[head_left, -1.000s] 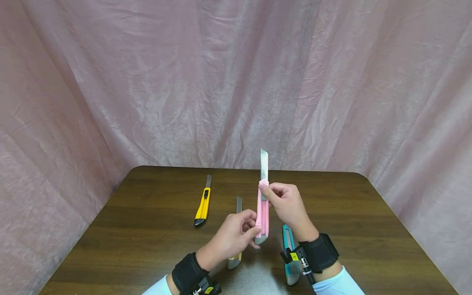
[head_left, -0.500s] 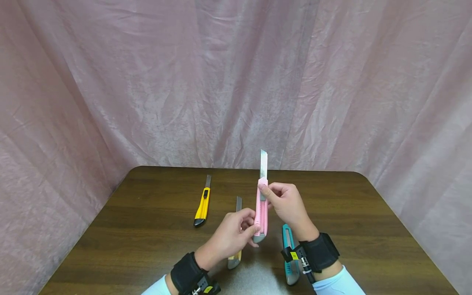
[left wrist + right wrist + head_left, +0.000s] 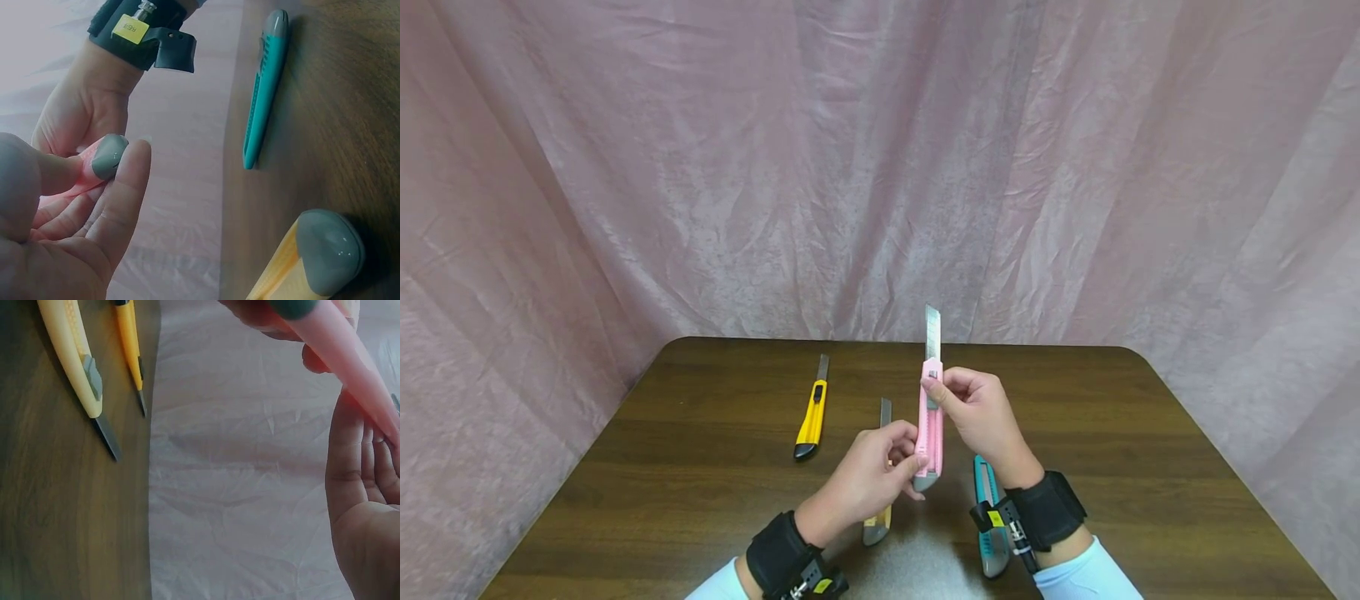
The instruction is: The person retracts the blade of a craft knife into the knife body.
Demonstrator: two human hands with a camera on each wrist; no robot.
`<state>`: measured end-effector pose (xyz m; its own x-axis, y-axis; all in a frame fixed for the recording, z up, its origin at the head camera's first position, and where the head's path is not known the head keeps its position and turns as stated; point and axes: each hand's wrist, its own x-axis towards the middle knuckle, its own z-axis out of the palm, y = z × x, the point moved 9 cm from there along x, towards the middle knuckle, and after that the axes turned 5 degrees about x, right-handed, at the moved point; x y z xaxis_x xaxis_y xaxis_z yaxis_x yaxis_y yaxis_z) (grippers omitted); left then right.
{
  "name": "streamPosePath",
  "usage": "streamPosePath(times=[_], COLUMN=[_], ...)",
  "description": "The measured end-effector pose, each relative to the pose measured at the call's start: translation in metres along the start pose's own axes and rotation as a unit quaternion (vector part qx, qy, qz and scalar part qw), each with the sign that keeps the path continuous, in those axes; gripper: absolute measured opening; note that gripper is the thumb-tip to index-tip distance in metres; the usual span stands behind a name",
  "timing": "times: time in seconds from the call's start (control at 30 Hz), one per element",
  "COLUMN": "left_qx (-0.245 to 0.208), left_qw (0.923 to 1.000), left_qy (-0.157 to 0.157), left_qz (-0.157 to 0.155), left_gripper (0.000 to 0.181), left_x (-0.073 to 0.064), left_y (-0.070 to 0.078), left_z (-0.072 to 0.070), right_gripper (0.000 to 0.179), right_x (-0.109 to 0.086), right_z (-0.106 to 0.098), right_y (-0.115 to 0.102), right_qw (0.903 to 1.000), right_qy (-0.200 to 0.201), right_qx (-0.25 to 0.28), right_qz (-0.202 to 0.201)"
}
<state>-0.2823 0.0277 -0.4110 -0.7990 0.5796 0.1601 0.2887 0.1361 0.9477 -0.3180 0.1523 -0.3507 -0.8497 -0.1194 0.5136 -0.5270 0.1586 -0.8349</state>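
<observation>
A pink utility knife (image 3: 930, 425) is held upright above the table, its long silver blade (image 3: 933, 333) extended at the top. My left hand (image 3: 874, 467) pinches the knife's grey-capped bottom end between thumb and fingers; the left wrist view shows this grey end cap (image 3: 110, 156) close up. Higher on the body, my right hand (image 3: 981, 412) grips it, with the thumb over the slider near the blade's base. In the right wrist view the pink handle (image 3: 350, 356) slants across the fingers.
On the wooden table (image 3: 715, 467) lies a yellow utility knife (image 3: 812, 419), blade out. A pale yellow knife (image 3: 877, 525) with its blade out lies partly behind my left hand. A teal knife (image 3: 992, 550) lies by my right wrist. A pink curtain (image 3: 880, 167) hangs behind.
The pink knife and both hands have shifted slightly left in the head view. Both hands keep their hold; the knives on the table have not moved.
</observation>
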Motion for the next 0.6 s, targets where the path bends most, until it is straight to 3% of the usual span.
streamPosePath(times=[0.23, 0.37, 0.5, 0.6], left_qx=[0.001, 0.001, -0.004, -0.002], left_qw=[1.0000, 0.9999, 0.9999, 0.9999], left_qy=[0.003, 0.009, 0.006, 0.003], left_qz=[0.000, 0.008, 0.012, 0.014], left_gripper=[0.023, 0.022, 0.021, 0.022], left_x=[-0.007, -0.008, -0.009, -0.009], left_y=[0.022, 0.026, 0.026, 0.029], left_z=[0.001, -0.001, -0.001, 0.000], right_gripper=[0.023, 0.027, 0.023, 0.020], right_x=[0.000, -0.001, -0.001, -0.003], right_z=[0.000, 0.003, 0.003, 0.004], right_y=[0.007, 0.010, 0.004, -0.013], right_qw=[0.9995, 0.9990, 0.9997, 0.9998], right_qy=[-0.007, -0.018, -0.011, -0.008], right_qx=[0.000, -0.006, -0.016, -0.016], right_qz=[0.030, 0.040, 0.013, -0.012])
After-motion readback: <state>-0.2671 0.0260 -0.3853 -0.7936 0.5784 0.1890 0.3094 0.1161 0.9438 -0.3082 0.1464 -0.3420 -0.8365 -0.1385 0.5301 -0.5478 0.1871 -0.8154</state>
